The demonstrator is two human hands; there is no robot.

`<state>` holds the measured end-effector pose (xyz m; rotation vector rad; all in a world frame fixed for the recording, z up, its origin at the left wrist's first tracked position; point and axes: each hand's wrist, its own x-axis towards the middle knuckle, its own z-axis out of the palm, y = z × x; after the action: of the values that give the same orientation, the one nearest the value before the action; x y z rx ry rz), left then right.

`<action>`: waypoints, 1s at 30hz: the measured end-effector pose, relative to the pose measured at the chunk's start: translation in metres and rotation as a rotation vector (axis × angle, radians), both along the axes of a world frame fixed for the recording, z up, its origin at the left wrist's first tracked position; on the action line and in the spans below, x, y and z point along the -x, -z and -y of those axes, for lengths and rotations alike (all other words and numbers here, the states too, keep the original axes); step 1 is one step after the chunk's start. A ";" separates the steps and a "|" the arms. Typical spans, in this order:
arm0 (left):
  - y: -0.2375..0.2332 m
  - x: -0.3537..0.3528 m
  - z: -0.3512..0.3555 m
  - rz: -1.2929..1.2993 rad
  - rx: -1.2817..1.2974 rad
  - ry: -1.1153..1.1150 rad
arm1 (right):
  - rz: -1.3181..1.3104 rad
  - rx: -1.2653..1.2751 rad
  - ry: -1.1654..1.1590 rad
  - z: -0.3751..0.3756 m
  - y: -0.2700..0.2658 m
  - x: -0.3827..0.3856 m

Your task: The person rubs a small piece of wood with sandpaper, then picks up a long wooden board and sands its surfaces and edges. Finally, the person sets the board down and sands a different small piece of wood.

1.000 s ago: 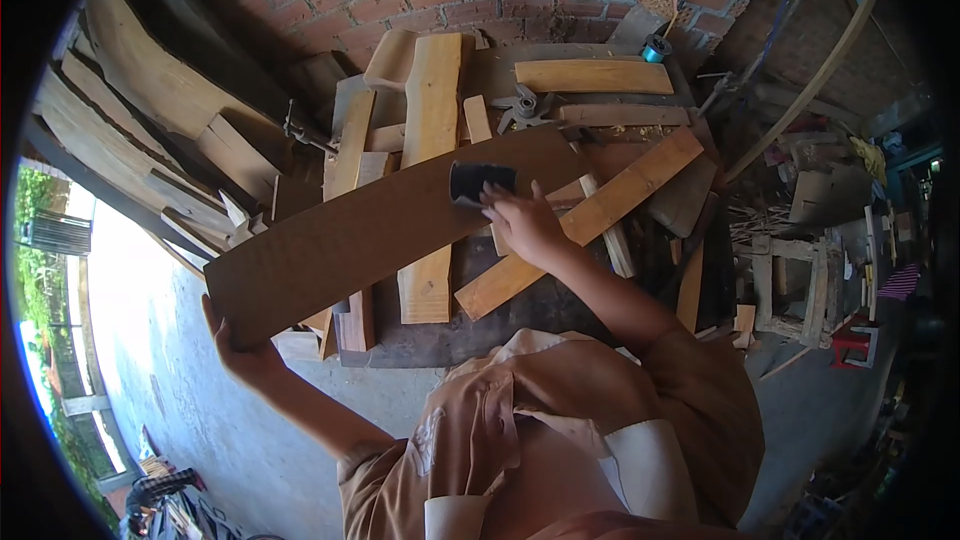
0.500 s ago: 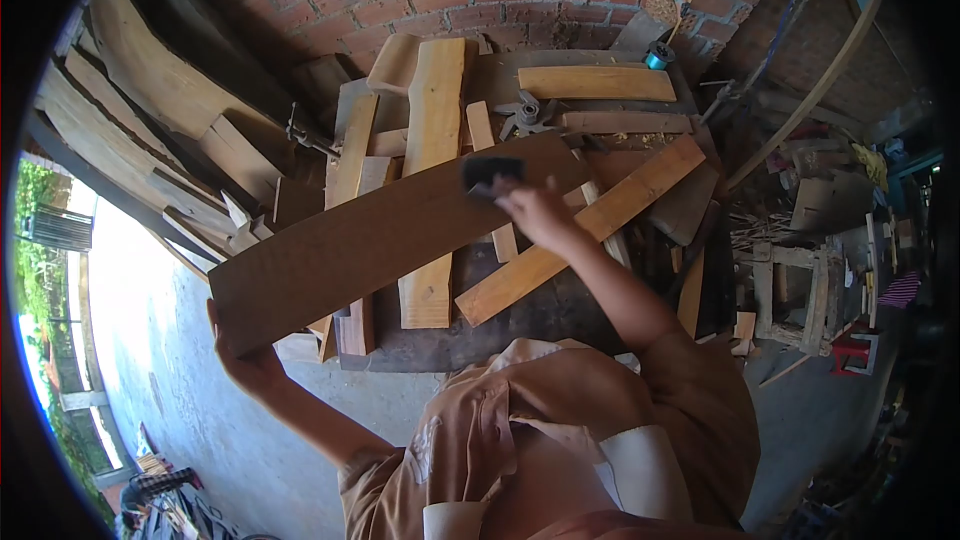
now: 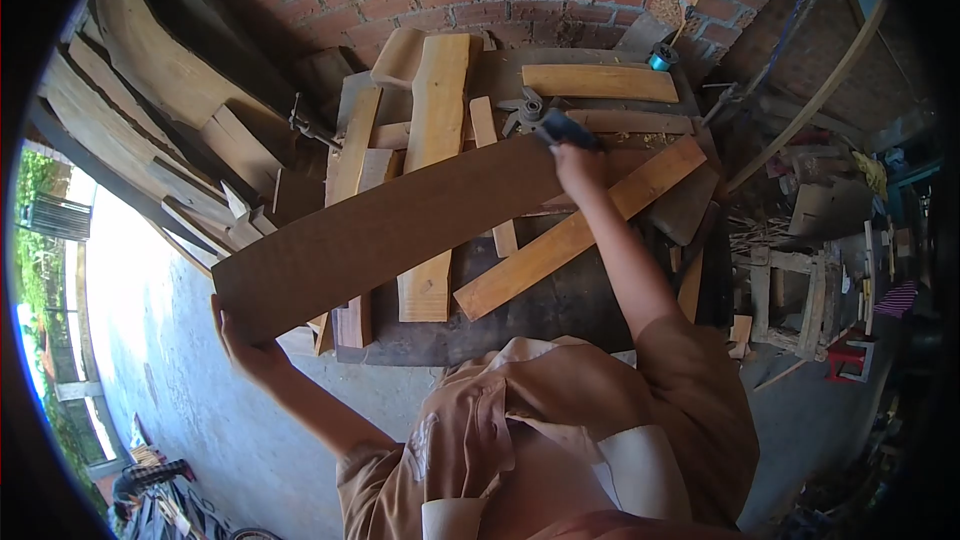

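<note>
Head view, dark-brown board: The dark-brown board (image 3: 385,235) is extending diagonally above the workbench (image 3: 400,348), its left end projecting beyond the bench edge, its right end reaching toward the bench's middle.
Left hand: The left hand (image 3: 243,342) is holding the board's lower left corner; the fingers are curling around the end, partly hidden by the wood.
Right hand: The right hand (image 3: 578,170) is holding a dark pad (image 3: 570,130) at the board's right end; the fingers are closing on it.
Pad contact: The pad is overlapping the end of the board in the view; whether it is touching the surface cannot be told.
Spool: The spool (image 3: 662,58) is standing at the bench's rear right corner, carrying a teal winding.
Bench stock: A wavy-edged plank (image 3: 438,120) is passing beneath the board; an orange-brown plank (image 3: 580,228) is lying diagonally to its right.
Metal part: A star-shaped metal part (image 3: 525,112) is resting near the pad.
Hidden: The board is covering the middle of the wavy-edged plank; any support under the board is staying out of sight.
Cut off: The round lens border is clipping the leaning slabs (image 3: 165,55).
Indistinct: The scrap pile (image 3: 165,505) at lower left is appearing too small to itemize.
</note>
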<state>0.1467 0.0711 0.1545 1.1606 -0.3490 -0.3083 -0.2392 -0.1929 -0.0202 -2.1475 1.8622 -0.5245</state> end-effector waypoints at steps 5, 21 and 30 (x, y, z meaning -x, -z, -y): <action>0.000 -0.002 0.007 0.028 -0.015 -0.039 | 0.071 -0.144 -0.068 -0.016 -0.022 -0.034; 0.024 -0.020 -0.002 -0.018 -0.031 -0.028 | 0.100 -0.164 -0.194 -0.015 -0.033 -0.046; 0.021 -0.008 -0.003 -0.046 -0.001 -0.041 | 0.241 0.025 -0.436 -0.024 -0.016 -0.053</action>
<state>0.1550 0.0740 0.1338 1.1580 -0.2842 -0.2983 -0.1857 -0.1687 -0.0040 -2.2927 1.2214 -0.6708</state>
